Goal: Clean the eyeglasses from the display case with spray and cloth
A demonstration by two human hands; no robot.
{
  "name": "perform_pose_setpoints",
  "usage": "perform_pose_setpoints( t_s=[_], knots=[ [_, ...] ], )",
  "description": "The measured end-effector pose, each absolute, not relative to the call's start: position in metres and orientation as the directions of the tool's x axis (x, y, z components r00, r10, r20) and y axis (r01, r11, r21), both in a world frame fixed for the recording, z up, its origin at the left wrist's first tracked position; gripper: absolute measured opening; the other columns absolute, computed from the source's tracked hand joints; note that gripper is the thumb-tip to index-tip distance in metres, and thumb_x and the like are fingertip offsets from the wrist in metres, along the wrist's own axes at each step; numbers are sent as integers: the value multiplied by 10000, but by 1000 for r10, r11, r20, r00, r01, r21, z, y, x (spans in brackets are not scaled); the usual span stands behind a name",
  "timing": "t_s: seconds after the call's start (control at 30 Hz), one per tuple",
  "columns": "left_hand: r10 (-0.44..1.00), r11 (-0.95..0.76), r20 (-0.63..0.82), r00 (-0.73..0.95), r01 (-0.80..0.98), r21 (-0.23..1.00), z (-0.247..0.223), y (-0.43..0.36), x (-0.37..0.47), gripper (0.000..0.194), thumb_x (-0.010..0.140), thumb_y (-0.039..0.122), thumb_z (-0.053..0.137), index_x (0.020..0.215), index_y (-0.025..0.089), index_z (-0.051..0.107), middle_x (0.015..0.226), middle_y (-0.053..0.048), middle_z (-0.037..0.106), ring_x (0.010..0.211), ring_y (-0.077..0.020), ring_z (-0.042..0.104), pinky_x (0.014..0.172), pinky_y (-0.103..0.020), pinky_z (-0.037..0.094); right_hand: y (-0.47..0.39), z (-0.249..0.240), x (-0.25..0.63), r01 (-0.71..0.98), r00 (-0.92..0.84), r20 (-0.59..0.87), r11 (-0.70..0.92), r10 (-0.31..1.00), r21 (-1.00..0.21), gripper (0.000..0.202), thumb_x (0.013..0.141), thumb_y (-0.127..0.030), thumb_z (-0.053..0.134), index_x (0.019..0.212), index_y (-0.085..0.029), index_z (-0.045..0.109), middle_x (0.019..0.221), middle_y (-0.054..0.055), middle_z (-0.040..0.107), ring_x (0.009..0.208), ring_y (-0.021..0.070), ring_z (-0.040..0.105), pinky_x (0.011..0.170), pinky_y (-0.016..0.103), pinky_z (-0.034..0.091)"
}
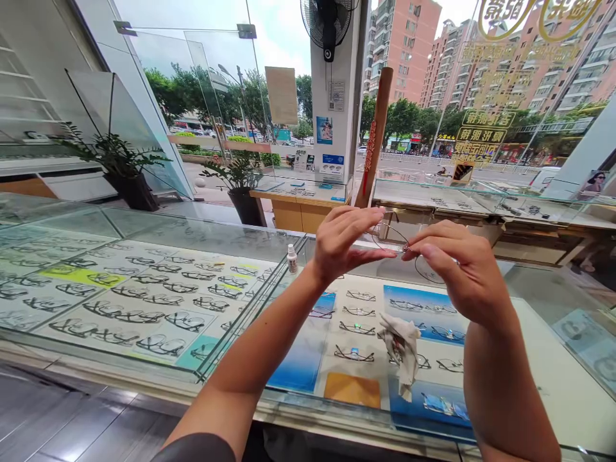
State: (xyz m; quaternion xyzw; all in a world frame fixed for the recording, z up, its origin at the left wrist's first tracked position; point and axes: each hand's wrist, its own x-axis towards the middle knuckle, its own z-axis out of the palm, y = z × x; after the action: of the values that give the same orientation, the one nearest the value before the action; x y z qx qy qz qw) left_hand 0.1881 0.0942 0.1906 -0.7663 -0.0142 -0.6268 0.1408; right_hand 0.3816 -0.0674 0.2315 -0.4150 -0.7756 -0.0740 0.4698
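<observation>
A pair of thin-rimmed eyeglasses (385,236) is held up above the glass counter, between my two hands. My left hand (341,242) is closed on one side of it, thumb below and fingers above one lens. With thumb and fingers pinched, my right hand (459,266) grips the frame near the bridge. The other lens hangs below the right fingers, partly hidden by them. A crumpled pale cloth (407,353) lies on the glass below my hands. On the counter to the left of my left hand stands a small white bottle (292,259).
Rows of eyeglasses (158,298) fill the glass display case on the left, with more under the glass below my hands. An orange-brown sheet (352,389) lies near the front edge. Beyond are potted plants (243,186), a wooden post (378,135) and another display counter (481,192).
</observation>
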Motion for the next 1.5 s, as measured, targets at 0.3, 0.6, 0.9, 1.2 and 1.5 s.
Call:
perform_pose_setpoints(
  t_s=[0.3,0.6,0.9,1.2,1.5],
  knots=[
    [-217,-960,963,157,144,-239,195,78,194,623,865,523,861,1398,278,652,1172,-56,835,987,-200,812,889,-363,653,-62,227,389,508,-9,768,664,641,-549,313,1037,-387,574,818,-233,737,755,19,708,712,199,660,698,356,515],
    [13,-973,1000,21,230,7,205,74,179,516,810,485,916,1235,261,727,1124,-52,826,1037,-231,799,961,-406,652,-58,230,402,666,9,874,649,486,-368,500,880,-465,814,1321,-293,652,1175,58,732,1106,282,701,1035,476,532],
    [159,-978,987,-14,132,159,211,69,176,494,807,487,918,1187,230,734,995,-42,794,914,-202,767,867,-378,625,-42,221,400,644,10,882,672,471,-366,487,906,-472,804,1326,-304,624,970,7,630,878,222,623,892,428,541],
    [231,-966,970,-75,104,238,209,69,182,481,791,519,922,1127,230,736,984,-33,786,824,-170,722,781,-355,574,-31,217,396,635,62,901,680,430,-368,418,938,-470,775,1281,-304,602,1015,7,611,868,200,619,865,406,537],
    [353,-931,934,-54,-123,344,206,76,190,504,811,392,933,1227,254,684,1144,-63,785,1044,-213,765,939,-395,601,-26,213,389,680,124,925,649,359,-343,438,923,-477,787,1282,-309,599,1035,10,639,906,213,653,909,441,556]
  ],
)
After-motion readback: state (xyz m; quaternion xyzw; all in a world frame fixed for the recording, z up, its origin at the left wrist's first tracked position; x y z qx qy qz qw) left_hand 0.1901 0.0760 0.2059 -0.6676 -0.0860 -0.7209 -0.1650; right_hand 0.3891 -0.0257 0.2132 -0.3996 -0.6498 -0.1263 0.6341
